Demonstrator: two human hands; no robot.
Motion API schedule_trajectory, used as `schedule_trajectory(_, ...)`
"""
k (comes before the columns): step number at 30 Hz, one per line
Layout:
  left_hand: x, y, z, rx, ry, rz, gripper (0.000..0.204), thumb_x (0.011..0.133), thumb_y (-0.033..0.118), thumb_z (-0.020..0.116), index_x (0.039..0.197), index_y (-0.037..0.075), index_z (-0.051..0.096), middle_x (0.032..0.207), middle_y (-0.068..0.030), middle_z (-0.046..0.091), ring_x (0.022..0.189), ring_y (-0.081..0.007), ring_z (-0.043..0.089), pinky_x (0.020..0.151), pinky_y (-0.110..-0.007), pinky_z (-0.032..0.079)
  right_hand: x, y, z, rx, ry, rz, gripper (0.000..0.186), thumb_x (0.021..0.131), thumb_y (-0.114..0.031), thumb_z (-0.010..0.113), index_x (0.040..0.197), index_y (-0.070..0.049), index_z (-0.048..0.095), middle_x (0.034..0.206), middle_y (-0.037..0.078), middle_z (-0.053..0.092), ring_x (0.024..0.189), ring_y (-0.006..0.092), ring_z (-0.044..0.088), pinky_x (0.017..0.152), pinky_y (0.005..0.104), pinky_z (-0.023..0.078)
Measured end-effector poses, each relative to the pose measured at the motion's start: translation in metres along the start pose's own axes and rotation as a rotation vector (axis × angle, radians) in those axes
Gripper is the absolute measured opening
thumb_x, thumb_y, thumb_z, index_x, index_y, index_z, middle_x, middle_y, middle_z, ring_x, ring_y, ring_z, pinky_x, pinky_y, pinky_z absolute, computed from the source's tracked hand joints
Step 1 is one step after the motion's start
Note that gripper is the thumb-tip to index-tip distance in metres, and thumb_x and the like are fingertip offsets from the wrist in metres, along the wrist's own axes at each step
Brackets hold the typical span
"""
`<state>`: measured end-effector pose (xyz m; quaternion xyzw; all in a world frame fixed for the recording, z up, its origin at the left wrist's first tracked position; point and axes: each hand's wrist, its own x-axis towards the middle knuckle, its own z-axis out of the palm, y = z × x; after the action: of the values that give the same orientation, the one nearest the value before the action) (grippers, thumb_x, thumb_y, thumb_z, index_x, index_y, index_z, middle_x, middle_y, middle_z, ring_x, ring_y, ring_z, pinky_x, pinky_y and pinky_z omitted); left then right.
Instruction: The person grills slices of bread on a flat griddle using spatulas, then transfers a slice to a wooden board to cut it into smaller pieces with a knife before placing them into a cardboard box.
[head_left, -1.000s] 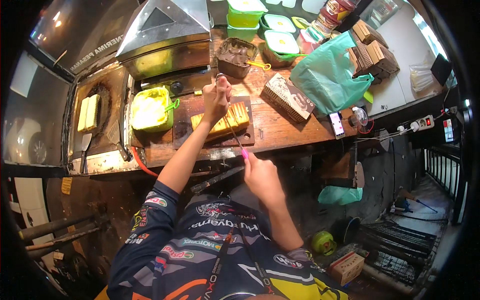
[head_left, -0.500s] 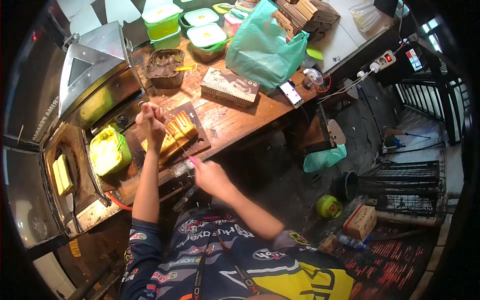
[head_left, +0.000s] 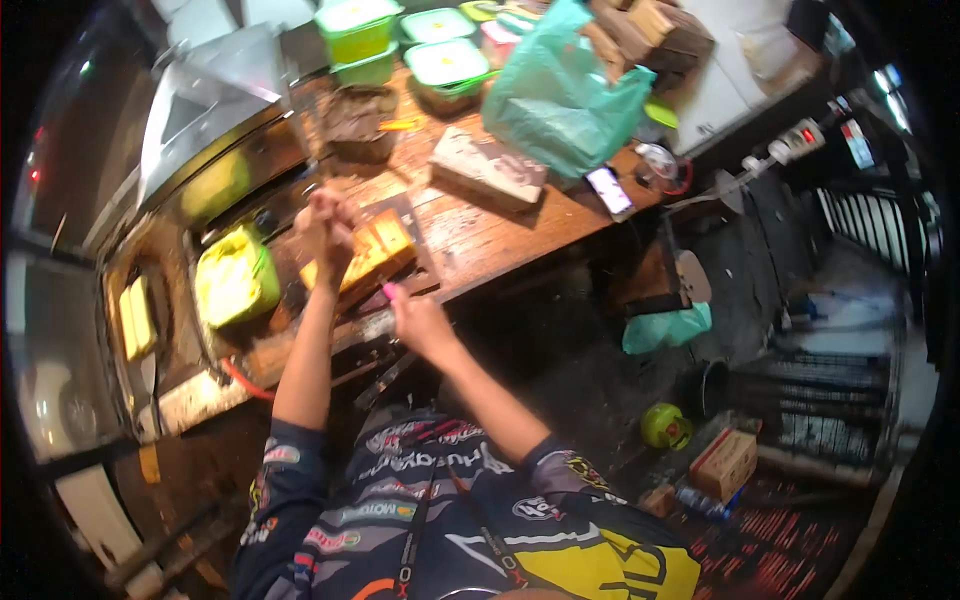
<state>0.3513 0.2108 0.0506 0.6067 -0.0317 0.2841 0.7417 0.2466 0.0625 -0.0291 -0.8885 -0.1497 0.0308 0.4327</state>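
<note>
A toasted bread block [head_left: 375, 250], marked with cut lines, lies on a dark wooden cutting board [head_left: 425, 265] near the table's front edge. My right hand [head_left: 422, 325] is closed round the pink handle of a knife [head_left: 390, 291] at the bread's near side; its blade is blurred. Beyond the bread's left end, my left hand [head_left: 325, 235] is closed and raised, partly covering the bread. A thin metal tool [head_left: 308, 165] seems to stick up from its fist, too smeared to name. Left of the board stands a yellow-green tub [head_left: 235, 280] of pale yellow spread.
Two pale bread pieces [head_left: 137, 318] rest on the griddle [head_left: 175, 345] at left, near a spatula [head_left: 150, 385]. Behind are a brown spread tub [head_left: 360, 125], printed carton [head_left: 488, 170], green plastic bag [head_left: 565, 95], lidded containers [head_left: 445, 65] and a phone [head_left: 608, 190].
The whole view has shifted, so the table sits farther right and blurs. My right hand with the knife has drawn slightly back from the bread. My left hand stays raised and closed.
</note>
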Motion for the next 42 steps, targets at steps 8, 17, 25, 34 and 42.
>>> schedule_trajectory(8, -0.004, 0.01, -0.01, 0.183, 0.008, 0.019, 0.06, 0.098, 0.048, 0.035, 0.058, 0.004, 0.04, 0.048, -0.0016, 0.038, 0.042, -0.011, 0.039, 0.042, -0.029, 0.03, -0.059, 0.013, -0.019, -0.131, -0.005, -0.119, 0.031, 0.087, -0.011, 0.053, 0.118, -0.008, 0.055, 0.065, 0.022, 0.06, 0.06, 0.0395, 0.06, 0.054, 0.0484, 0.048)
schedule_trajectory(17, -0.015, 0.012, -0.01, 0.062, -0.004, 0.101, 0.055, 0.098, 0.042, 0.042, 0.057, 0.005, 0.039, 0.05, 0.0012, 0.035, 0.046, -0.009, 0.036, 0.044, -0.026, 0.029, -0.116, 0.036, -0.04, -0.18, -0.02, -0.147, 0.032, 0.088, -0.009, 0.056, 0.12, -0.006, 0.058, 0.072, 0.021, 0.062, 0.062, 0.0354, 0.061, 0.055, 0.042, 0.048)
schedule_trajectory(25, -0.017, 0.02, -0.011, -0.016, -0.078, 0.128, 0.052, 0.099, 0.039, 0.042, 0.06, 0.005, 0.043, 0.053, 0.002, 0.038, 0.047, -0.0074, 0.036, 0.043, -0.025, 0.028, -0.103, -0.032, -0.081, -0.029, 0.077, -0.003, 0.029, 0.088, -0.009, 0.056, 0.116, -0.001, 0.06, 0.072, 0.021, 0.062, 0.062, 0.0346, 0.063, 0.054, 0.0374, 0.048)
schedule_trajectory(34, 0.012, 0.074, -0.037, 0.032, 0.015, 0.023, 0.062, 0.094, 0.057, 0.04, 0.057, 0.007, 0.042, 0.05, 0.0022, 0.039, 0.044, -0.0064, 0.038, 0.041, -0.023, 0.028, -0.117, -0.062, -0.097, -0.084, -0.014, 0.039, 0.027, 0.089, -0.012, 0.056, 0.114, -0.004, 0.063, 0.066, 0.02, 0.06, 0.056, 0.0317, 0.062, 0.052, 0.0366, 0.047)
schedule_trajectory(42, -0.014, 0.03, -0.042, 0.006, 0.014, -0.066, 0.06, 0.094, 0.057, 0.041, 0.059, 0.007, 0.038, 0.053, 0.0028, 0.033, 0.047, -0.0067, 0.03, 0.043, -0.023, 0.023, -0.051, -0.082, -0.044, -0.244, -0.043, -0.095, 0.022, 0.089, -0.013, 0.054, 0.106, -0.002, 0.061, 0.063, 0.021, 0.059, 0.058, 0.0376, 0.061, 0.051, 0.0443, 0.048)
